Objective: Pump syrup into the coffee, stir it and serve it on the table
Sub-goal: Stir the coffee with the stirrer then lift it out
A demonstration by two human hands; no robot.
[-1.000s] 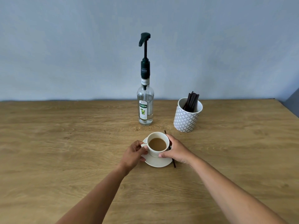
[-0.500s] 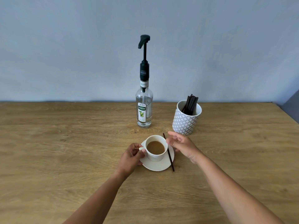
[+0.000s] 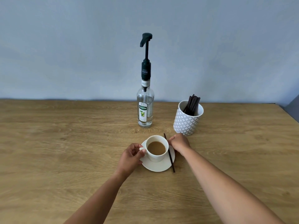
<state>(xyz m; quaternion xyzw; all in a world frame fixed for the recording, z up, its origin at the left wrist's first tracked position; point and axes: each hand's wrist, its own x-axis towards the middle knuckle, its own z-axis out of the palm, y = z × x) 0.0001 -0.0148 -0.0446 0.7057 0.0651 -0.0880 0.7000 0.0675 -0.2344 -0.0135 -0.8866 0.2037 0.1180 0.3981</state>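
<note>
A white cup [image 3: 155, 156] of milky coffee stands on a white saucer [image 3: 157, 167] near the table's middle. My left hand [image 3: 130, 157] pinches the cup's handle on the left. A dark stirrer [image 3: 170, 159] lies across the saucer's right side, its top end pointing away from me. My right hand [image 3: 179, 142] rests with curled fingers at the saucer's far right rim, fingertips against the stirrer and the cup's side; what it grips is hidden. Behind the cup stands the clear syrup bottle [image 3: 145, 110] with its dark pump [image 3: 146, 38] raised.
A white patterned holder [image 3: 187, 122] with several dark stirrers [image 3: 191, 104] stands right of the bottle, just behind my right hand. The wooden table [image 3: 64, 151] ends at a pale blue wall at the back and at an edge on the far right.
My right hand left the cup's right side, lifted with fingers apart, then came back down curled at the saucer's far right rim. My left hand stayed on the handle.
</note>
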